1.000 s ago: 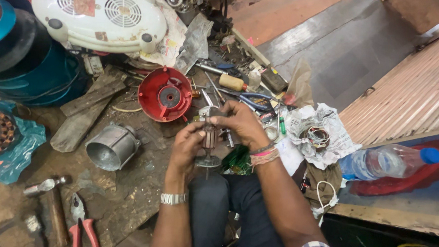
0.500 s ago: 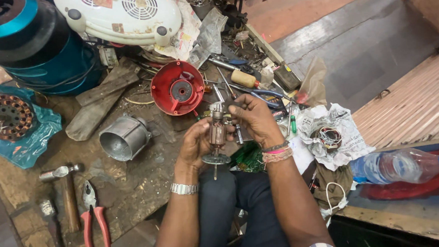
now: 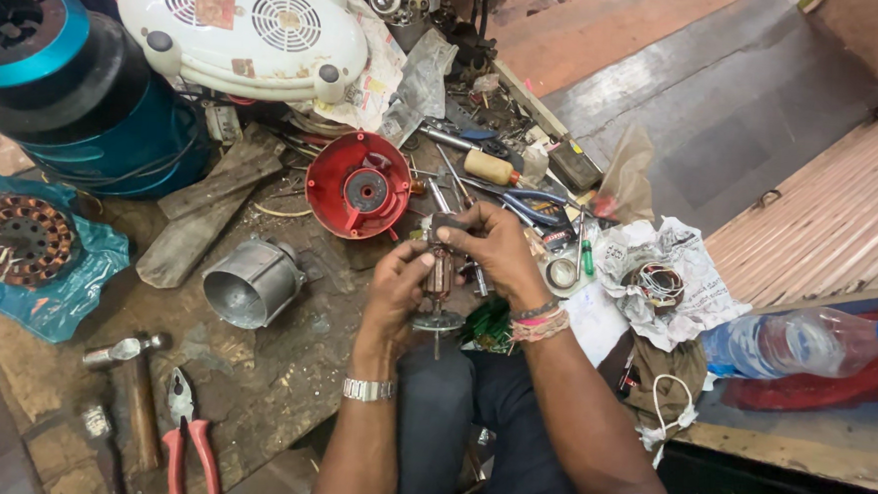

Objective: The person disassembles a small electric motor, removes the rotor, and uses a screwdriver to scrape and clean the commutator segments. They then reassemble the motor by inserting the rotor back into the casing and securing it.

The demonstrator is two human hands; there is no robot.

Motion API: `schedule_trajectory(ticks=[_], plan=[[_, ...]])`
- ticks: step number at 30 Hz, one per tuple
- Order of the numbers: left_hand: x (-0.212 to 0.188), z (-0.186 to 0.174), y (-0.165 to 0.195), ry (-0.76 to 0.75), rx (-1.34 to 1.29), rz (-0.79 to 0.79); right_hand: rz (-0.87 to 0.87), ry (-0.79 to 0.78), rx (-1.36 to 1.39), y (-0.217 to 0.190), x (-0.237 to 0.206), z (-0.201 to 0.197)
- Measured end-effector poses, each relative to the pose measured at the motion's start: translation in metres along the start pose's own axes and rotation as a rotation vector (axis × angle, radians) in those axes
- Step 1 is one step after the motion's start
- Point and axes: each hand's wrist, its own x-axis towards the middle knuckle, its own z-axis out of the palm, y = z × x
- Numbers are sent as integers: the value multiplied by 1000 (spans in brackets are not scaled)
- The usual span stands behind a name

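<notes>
Both my hands hold a small motor armature point(image 3: 441, 282), upright, over my knees. My left hand point(image 3: 394, 293) grips its copper-wound body from the left. The top end of the armature is pinched by my right hand point(image 3: 491, 250), fingers curled over it. A fan disc and a thin shaft stick out below the armature. A red round motor cover point(image 3: 359, 185) lies just beyond my hands. A silver metal cylinder housing point(image 3: 250, 283) lies on its side to the left.
A white fan casing point(image 3: 242, 28) and a blue-black drum point(image 3: 59, 82) stand at the back left. A stator point(image 3: 17, 240) rests on a blue bag. A hammer point(image 3: 132, 379) and red-handled pliers point(image 3: 187, 434) lie near left. Screwdrivers, crumpled paper point(image 3: 666, 279) and a plastic bottle point(image 3: 805, 341) sit right.
My hands and the armature stay together in about the same grip. The view has shifted slightly, so everything sits a little to the right in the picture.
</notes>
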Motion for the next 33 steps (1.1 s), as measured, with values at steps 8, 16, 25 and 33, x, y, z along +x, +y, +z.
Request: schedule_trajectory(ticks=[8,16,25,33], plan=[[4,-2,-11,42,67,0,-131,14,-148,1,0,1],[3,-7,-4,-56,-104,-50,133,-119,203,-11,-4,-2],[1,-6,0,-48,-95,-28,34,-86,94,-1,1,-2],[7,0,-15,91,243,124,-163,15,-303,0,2,5]])
